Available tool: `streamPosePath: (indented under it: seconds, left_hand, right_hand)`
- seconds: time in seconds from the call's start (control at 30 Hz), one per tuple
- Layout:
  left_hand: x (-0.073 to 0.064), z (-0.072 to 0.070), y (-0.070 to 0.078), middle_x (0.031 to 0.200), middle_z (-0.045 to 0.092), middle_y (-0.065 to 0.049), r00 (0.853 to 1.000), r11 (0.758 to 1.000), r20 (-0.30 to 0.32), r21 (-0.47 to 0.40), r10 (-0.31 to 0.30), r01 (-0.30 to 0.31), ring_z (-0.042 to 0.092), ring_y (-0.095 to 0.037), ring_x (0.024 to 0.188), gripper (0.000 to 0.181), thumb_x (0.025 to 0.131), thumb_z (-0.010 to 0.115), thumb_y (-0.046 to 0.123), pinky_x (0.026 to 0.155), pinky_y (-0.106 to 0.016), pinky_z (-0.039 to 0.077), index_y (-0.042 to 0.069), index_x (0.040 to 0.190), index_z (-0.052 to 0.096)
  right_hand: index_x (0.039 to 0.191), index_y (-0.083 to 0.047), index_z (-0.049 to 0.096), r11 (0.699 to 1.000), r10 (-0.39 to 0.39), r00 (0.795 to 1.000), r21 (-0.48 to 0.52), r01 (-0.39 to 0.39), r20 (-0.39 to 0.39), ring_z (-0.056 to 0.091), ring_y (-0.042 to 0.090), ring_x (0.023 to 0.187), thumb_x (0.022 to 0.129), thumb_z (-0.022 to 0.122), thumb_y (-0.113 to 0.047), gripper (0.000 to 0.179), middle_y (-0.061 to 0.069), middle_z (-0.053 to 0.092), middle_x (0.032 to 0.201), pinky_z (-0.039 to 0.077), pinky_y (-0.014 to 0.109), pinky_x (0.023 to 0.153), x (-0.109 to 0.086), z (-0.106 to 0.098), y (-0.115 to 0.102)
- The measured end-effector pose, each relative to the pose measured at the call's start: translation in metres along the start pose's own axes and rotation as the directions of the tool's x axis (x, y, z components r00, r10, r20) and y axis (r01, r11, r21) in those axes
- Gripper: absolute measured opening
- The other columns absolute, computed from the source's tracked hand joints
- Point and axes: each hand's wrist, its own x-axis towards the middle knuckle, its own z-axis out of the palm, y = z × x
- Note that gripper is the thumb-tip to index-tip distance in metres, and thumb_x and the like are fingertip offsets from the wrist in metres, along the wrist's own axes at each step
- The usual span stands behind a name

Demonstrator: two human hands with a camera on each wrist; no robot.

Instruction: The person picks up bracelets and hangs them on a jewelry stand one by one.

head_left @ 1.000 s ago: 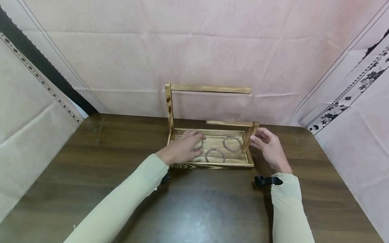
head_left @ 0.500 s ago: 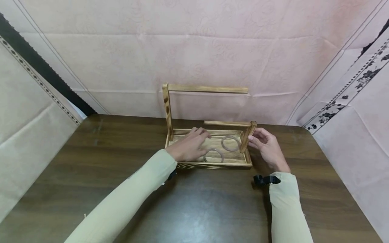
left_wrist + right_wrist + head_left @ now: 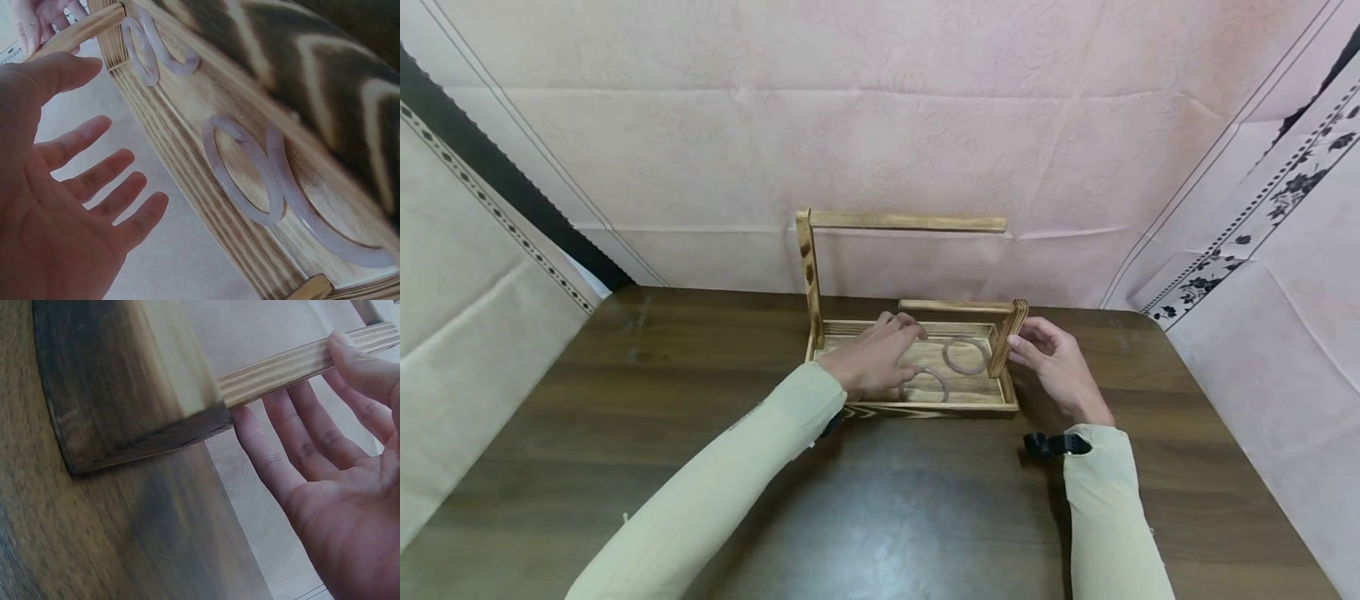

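A wooden bangle display stand has a shallow tray (image 3: 940, 407) with several pale lilac bangles (image 3: 215, 159) lying in it, two of them seen in the head view. My left hand (image 3: 882, 357) hovers over the tray's left part with fingers spread and nothing held, hiding what lies beneath. At the right end, my right hand (image 3: 1057, 372) holds the short upright post (image 3: 1007, 340) between thumb and fingers. In the right wrist view the thumb (image 3: 359, 362) lies on one side of that post, the other fingers on its far side.
A tall post (image 3: 809, 267) at the tray's left end carries a long horizontal bar (image 3: 910, 222). The shorter post carries a lower bar (image 3: 955, 306). The stand sits near the back of a dark wooden table (image 3: 925, 500), before a pale pink cloth (image 3: 880, 125).
My left hand has moved right across the tray, covering part of the front bangle. The right hand keeps its place at the short post. The whole view has shifted slightly.
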Motion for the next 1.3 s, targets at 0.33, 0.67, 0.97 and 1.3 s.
streamPosePath:
  seconds: [0.33,0.67,0.97,1.3]
  left_hand:
    - [0.013,0.0,0.003,0.16,0.039,-0.01,1.0,1.0,0.03,0.022,0.002,-0.003,0.037,-0.029,0.143,0.058,0.098,0.068,0.03,0.114,-0.044,0.044,0.012,0.149,0.049]
    - [0.023,0.004,0.008,0.158,0.041,-0.007,0.998,0.998,0.059,0.064,0.001,-0.004,0.043,-0.029,0.14,0.059,0.096,0.069,0.028,0.115,-0.042,0.044,0.015,0.15,0.048]
    - [0.031,0.002,0.021,0.165,0.032,-0.012,0.994,0.995,0.103,0.095,0.021,-0.031,0.038,-0.032,0.15,0.063,0.095,0.072,0.027,0.118,-0.047,0.04,0.019,0.151,0.045]
    - [0.045,0.004,0.034,0.163,0.036,-0.007,0.993,0.992,0.118,0.126,0.012,-0.027,0.042,-0.028,0.147,0.062,0.095,0.071,0.023,0.118,-0.045,0.041,0.022,0.151,0.046]
  right_hand:
    - [0.132,0.002,0.054,0.999,0.013,1.0,-0.033,-0.012,0.001,0.067,0.003,0.104,0.102,0.063,-0.024,0.041,0.003,0.061,0.118,0.057,0.034,0.097,0.001,0.0,-0.001]
    - [0.133,0.003,0.054,0.998,0.035,0.999,-0.052,-0.035,-0.005,0.066,0.003,0.105,0.102,0.063,-0.028,0.044,0.007,0.06,0.12,0.057,0.034,0.097,0.0,0.0,0.0]
    - [0.134,0.002,0.054,0.998,0.048,0.999,-0.051,-0.047,0.002,0.066,0.004,0.106,0.102,0.063,-0.03,0.046,0.006,0.06,0.12,0.058,0.031,0.096,-0.002,0.0,-0.002]
    - [0.133,0.001,0.054,0.999,0.041,0.999,-0.027,-0.041,0.004,0.067,0.004,0.106,0.101,0.065,-0.03,0.045,0.002,0.061,0.118,0.058,0.03,0.096,-0.002,-0.001,-0.003]
